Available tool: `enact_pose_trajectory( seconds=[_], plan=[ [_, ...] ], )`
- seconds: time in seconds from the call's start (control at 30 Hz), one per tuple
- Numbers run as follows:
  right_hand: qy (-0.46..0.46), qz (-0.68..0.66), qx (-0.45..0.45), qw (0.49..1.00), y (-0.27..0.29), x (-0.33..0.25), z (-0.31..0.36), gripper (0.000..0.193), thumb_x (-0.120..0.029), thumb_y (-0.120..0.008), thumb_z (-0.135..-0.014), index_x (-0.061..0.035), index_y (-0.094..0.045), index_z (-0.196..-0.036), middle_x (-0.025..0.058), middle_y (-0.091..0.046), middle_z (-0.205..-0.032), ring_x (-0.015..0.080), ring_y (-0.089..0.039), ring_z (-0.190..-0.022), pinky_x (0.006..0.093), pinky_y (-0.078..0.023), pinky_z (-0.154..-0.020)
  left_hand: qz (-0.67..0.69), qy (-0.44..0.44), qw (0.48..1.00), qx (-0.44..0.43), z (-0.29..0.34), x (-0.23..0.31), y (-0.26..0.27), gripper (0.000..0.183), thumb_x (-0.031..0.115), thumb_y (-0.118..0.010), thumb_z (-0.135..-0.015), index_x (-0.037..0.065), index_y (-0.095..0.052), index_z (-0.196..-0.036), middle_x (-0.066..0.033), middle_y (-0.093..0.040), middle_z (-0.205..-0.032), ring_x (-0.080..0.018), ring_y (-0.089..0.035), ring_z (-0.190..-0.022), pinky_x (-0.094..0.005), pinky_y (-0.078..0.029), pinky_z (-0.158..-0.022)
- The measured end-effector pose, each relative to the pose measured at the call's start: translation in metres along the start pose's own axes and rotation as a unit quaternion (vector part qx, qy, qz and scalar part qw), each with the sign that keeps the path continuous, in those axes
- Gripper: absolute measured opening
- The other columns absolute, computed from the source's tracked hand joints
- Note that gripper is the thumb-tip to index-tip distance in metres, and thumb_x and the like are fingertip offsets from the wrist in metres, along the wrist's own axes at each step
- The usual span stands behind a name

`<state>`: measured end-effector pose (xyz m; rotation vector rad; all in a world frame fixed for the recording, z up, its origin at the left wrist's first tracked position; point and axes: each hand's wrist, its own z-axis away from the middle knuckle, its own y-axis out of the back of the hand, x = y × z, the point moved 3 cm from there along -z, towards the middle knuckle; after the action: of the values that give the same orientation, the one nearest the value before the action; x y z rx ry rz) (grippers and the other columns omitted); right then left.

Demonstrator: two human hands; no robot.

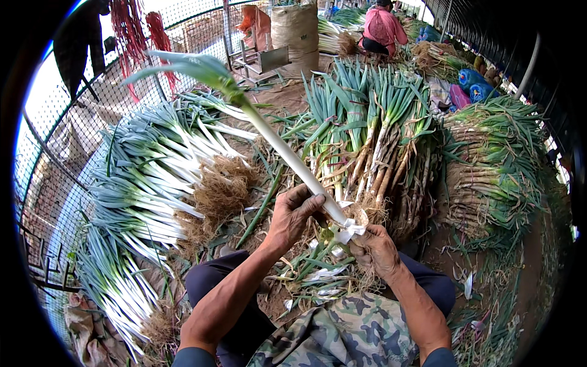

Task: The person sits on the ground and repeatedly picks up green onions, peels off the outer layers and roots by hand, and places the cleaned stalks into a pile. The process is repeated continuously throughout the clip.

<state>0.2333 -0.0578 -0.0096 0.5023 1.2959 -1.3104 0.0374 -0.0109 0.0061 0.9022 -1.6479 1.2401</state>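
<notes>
A long green onion [286,153] slants across the middle, its green leaves at the upper left and its root end near my lap. My left hand [295,214] is wrapped round the lower white stalk. At the root end my right hand [374,249] pinches torn white outer skin [350,231], which hangs loose from the stalk. Fine brown roots show below and beside the right fingers. Just beyond my hands lies a heap of unpeeled green onions [367,140] with dry brown skins.
Clean white green onions [159,177] lie in rows at the left, roots inward. Bundled unpeeled ones [495,177] are stacked at the right. Peelings [318,275] litter the ground before my camouflage apron [336,333]. A person in pink [384,27] sits farther back, near a large sack [295,37].
</notes>
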Motion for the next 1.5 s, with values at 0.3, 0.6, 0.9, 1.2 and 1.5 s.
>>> enact_pose_trajectory(
  seconds=[0.3,0.6,0.9,1.2,1.5],
  plan=[
    [-0.003,-0.048,-0.051,0.998,-0.001,0.006,-0.001,0.035,-0.035,-0.056,-0.093,-0.0014,-0.057,-0.083,0.003,-0.048,-0.058,0.0068,-0.036,-0.038,0.0217,-0.029,-0.034,0.131,0.054,0.99,0.002,0.002,-0.003,0.0,0.019,0.011,-0.059,-0.089,-0.006,-0.059,-0.098,-0.0129,-0.064,-0.082,-0.0168,-0.063,-0.06,-0.0269,-0.054,-0.05],
    [0.022,-0.033,-0.041,0.998,-0.01,-0.005,0.001,0.039,-0.036,-0.055,-0.093,-0.0031,-0.051,-0.073,0.0036,-0.047,-0.056,0.0079,-0.035,-0.037,0.0223,-0.028,-0.035,-0.07,0.234,0.962,-0.12,0.015,-0.037,-0.011,0.023,0.008,-0.062,-0.085,-0.006,-0.063,-0.103,-0.0116,-0.067,-0.087,-0.0143,-0.063,-0.061,-0.0258,-0.055,-0.052],
    [-0.001,-0.106,-0.111,0.988,-0.007,0.009,-0.005,0.036,-0.036,-0.055,-0.092,-0.0022,-0.053,-0.08,0.0041,-0.044,-0.054,0.0102,-0.036,-0.036,0.0242,-0.028,-0.034,0.127,0.017,0.992,-0.005,-0.001,0.014,0.015,0.031,0.02,-0.064,-0.088,-0.005,-0.059,-0.105,-0.0107,-0.063,-0.081,-0.016,-0.062,-0.06,-0.0267,-0.053,-0.053],
    [-0.035,-0.198,-0.195,0.96,-0.003,0.022,-0.007,0.03,-0.03,-0.049,-0.095,-0.001,-0.055,-0.088,0.0041,-0.043,-0.053,0.0108,-0.035,-0.034,0.025,-0.027,-0.032,0.116,0.017,0.992,0.048,0.002,0.019,0.01,0.021,0.017,-0.064,-0.088,-0.004,-0.063,-0.09,-0.0082,-0.064,-0.071,-0.0143,-0.061,-0.058,-0.0251,-0.051,-0.055],
    [0.016,-0.12,-0.127,0.984,-0.012,0.01,-0.009,0.034,-0.034,-0.052,-0.094,-0.0037,-0.054,-0.081,0.0046,-0.045,-0.055,0.0091,-0.033,-0.036,0.0234,-0.027,-0.034,0.097,0.029,0.993,0.063,0.003,0.018,0.023,0.015,0.013,-0.061,-0.086,-0.002,-0.06,-0.084,-0.0072,-0.06,-0.064,-0.0122,-0.057,-0.053,-0.024,-0.049,-0.053]
  ],
)
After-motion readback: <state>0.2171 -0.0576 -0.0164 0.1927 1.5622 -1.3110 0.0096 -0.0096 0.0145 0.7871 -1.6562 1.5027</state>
